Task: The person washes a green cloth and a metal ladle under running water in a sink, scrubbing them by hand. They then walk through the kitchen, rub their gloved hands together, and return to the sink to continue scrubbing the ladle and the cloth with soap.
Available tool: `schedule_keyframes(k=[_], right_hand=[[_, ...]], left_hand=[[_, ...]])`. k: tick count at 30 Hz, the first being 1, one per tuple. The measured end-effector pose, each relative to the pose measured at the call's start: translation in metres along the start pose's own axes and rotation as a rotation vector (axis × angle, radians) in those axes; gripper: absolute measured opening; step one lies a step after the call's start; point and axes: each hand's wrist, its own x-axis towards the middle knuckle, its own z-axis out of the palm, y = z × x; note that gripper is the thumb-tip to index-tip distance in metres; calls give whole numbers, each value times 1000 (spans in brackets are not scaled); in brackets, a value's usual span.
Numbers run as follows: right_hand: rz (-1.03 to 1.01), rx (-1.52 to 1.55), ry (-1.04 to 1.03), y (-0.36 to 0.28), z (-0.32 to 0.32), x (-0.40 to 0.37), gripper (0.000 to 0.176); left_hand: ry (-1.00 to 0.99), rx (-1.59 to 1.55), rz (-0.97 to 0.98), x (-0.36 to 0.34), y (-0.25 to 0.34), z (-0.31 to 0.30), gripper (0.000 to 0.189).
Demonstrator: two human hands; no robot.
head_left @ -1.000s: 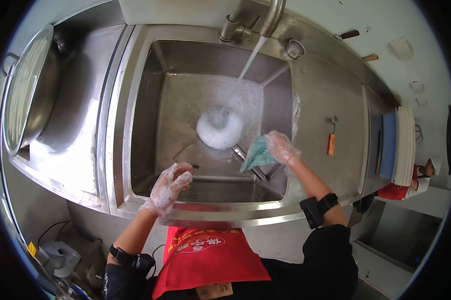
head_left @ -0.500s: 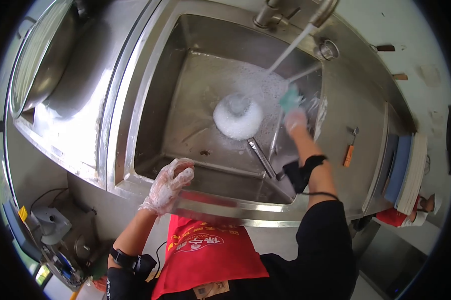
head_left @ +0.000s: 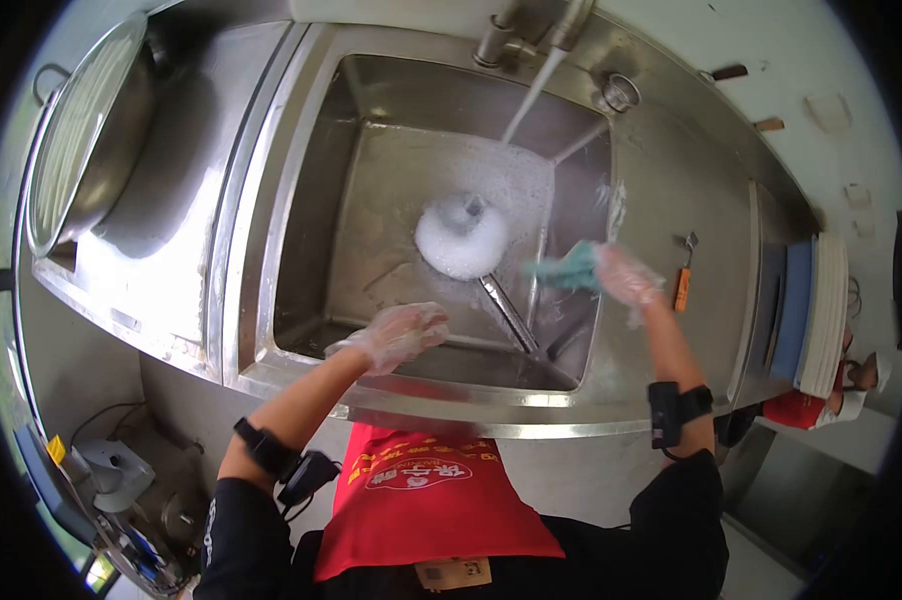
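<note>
My right hand [head_left: 628,276], in a clear plastic glove, grips a green cloth [head_left: 571,267] over the right wall of the steel sink [head_left: 381,190]. My left hand [head_left: 407,334], gloved too, hovers above the sink's front edge with its fingers apart and nothing in it. Near the middle of the basin, white foam [head_left: 461,245] covers the round end of a utensil whose metal handle [head_left: 508,313] slants toward the front right corner. Water [head_left: 531,98] runs from the faucet [head_left: 571,25] at the back.
On the right counter lies an orange-handled tool [head_left: 682,288]. A small metal strainer cup [head_left: 621,92] stands beside the faucet. A large metal bowl [head_left: 111,170] leans at the far left. Stacked boards [head_left: 821,315] are at the right, where part of another person shows.
My right hand has drawn the cloth back toward me, from the sink's back right to its right edge. My left hand has moved rightward over the front of the basin.
</note>
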Motion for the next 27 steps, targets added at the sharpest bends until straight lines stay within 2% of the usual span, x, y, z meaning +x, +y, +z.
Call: schedule_keyframes(k=[2, 3, 5, 6, 8, 9, 11, 12, 14, 16, 19, 21, 24, 27], right_hand=[[73, 171, 299, 59, -3, -22, 33], [113, 252, 447, 78, -1, -31, 35], [309, 413, 643, 61, -19, -58, 36], [412, 496, 740, 57, -22, -70, 36], [433, 438, 799, 96, 20, -72, 37], [441, 404, 825, 107, 35, -71, 37], [408, 386, 911, 116, 64, -70, 37], [390, 379, 952, 112, 72, -65, 37], [502, 548, 936, 100, 70, -63, 37], [573, 631, 930, 98, 74, -66, 37], [566, 668, 946, 103, 78, -61, 39], [556, 747, 974, 100, 78, -59, 41], [535, 664, 978, 106, 80, -56, 42], [516, 585, 977, 110, 85, -57, 43]], left_hand=[[-152, -131, -56, 27, -4, 15, 41], [-346, 211, 16, 50, -9, 25, 39], [-718, 891, 170, 102, -27, 48, 36], [-783, 1077, 379, 120, -41, 61, 30], [-896, 1423, 828, 159, -82, 95, 18], [-903, 1401, 769, 169, -86, 104, 18], [-761, 990, 294, 189, -91, 118, 19], [-645, 792, 145, 197, -90, 124, 20], [-492, 590, 55, 211, -87, 134, 21], [-471, 546, 65, 223, -82, 141, 22], [-686, 756, 138, 244, -74, 150, 31], [-591, 803, 246, 239, -68, 159, 35], [-318, 688, 430, 248, -69, 188, 37], [-446, 825, 549, 257, -64, 193, 37]])
